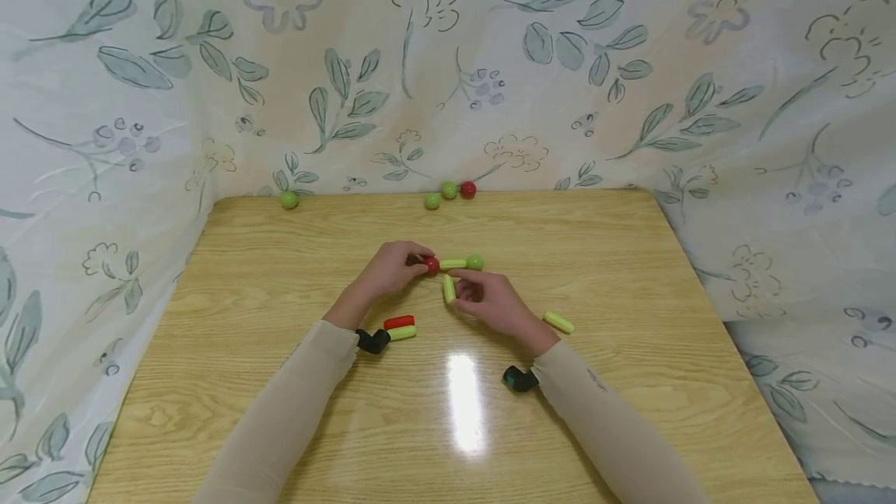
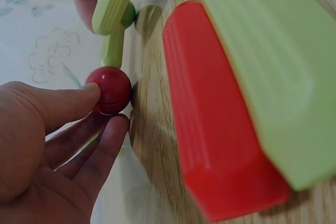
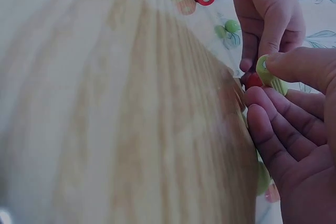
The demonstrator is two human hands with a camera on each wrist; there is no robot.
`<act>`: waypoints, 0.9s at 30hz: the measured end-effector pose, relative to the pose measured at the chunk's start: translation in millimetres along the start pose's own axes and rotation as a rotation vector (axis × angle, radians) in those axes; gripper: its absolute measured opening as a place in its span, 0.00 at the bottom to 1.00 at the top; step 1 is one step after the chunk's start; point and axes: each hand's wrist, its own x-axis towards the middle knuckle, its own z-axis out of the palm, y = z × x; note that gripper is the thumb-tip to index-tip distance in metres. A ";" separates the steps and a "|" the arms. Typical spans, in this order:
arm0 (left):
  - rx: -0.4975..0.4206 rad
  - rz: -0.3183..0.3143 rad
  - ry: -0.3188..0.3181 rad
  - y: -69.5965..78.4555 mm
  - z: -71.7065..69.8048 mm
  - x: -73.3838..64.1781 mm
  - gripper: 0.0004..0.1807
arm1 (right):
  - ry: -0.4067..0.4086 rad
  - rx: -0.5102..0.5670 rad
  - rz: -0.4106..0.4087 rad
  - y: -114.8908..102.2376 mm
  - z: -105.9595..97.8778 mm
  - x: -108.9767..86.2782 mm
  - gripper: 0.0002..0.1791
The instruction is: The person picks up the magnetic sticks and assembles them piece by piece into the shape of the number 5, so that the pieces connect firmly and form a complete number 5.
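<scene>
Between thumb and fingertips, my left hand point(image 1: 394, 267) pinches a red ball point(image 2: 111, 92). A light-green rod point(image 1: 453, 264) runs from that ball to a green ball point(image 1: 475, 262), so the three make one line on the table. My right hand point(image 1: 493, 302) pinches a second light-green rod point(image 1: 449, 289), tilted, just on the near side of that line. In the right wrist view, a small metallic disc shows in the end of the held rod point(image 3: 264, 64). Whether this rod touches the red ball, I cannot tell.
A red rod point(image 1: 399, 322) and a light-green rod point(image 1: 402, 333) lie side by side near my left wrist. Another light-green rod point(image 1: 558, 323) lies right of my right hand. Along the table's back edge sit a red ball point(image 1: 468, 190) and several green balls point(image 1: 289, 200).
</scene>
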 end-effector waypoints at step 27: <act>-0.019 0.032 -0.012 -3.3 2.0 5.5 0.14 | -0.022 -0.165 -0.011 -9.9 13.8 17.7 0.28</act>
